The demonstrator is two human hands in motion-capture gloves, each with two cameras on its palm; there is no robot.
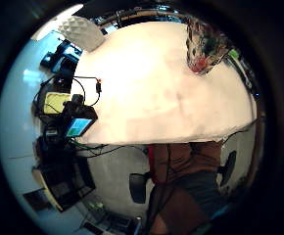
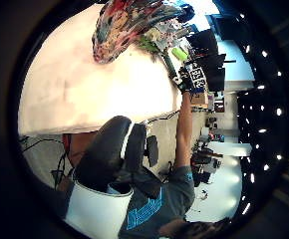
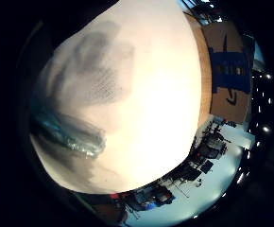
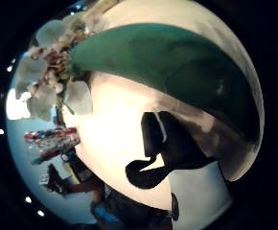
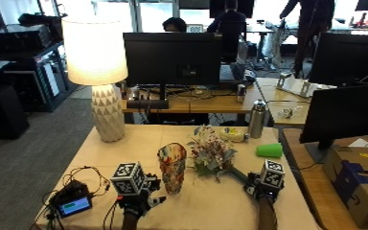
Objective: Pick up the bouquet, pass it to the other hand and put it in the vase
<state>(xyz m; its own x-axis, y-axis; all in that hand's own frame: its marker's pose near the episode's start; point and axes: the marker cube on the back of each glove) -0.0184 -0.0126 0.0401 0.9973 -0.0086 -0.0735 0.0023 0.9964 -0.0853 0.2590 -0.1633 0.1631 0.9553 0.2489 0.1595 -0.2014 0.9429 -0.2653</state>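
Observation:
A multicoloured glass vase (image 5: 172, 167) stands upright at the middle of the white-clothed table (image 5: 203, 206). The bouquet (image 5: 211, 152) of pale flowers lies tilted just right of the vase, flower heads beside its rim, green stem running down to my right hand (image 5: 260, 188). That hand grips the stem's end; the green stem (image 4: 167, 62) fills the right thumb side palm view, with the flowers (image 4: 52, 76) beyond it. My left hand (image 5: 138, 199) hovers left of the vase's base, its fingers (image 2: 109, 154) relaxed and holding nothing. The vase (image 2: 119, 25) and right hand (image 2: 189, 79) show there too.
A lit lamp (image 5: 107, 115) stands at the table's back left. A small screen device (image 5: 74, 206) with cables lies at the front left edge. A green cup (image 5: 270, 150) and a steel bottle (image 5: 256, 119) sit at the back right, monitors behind them.

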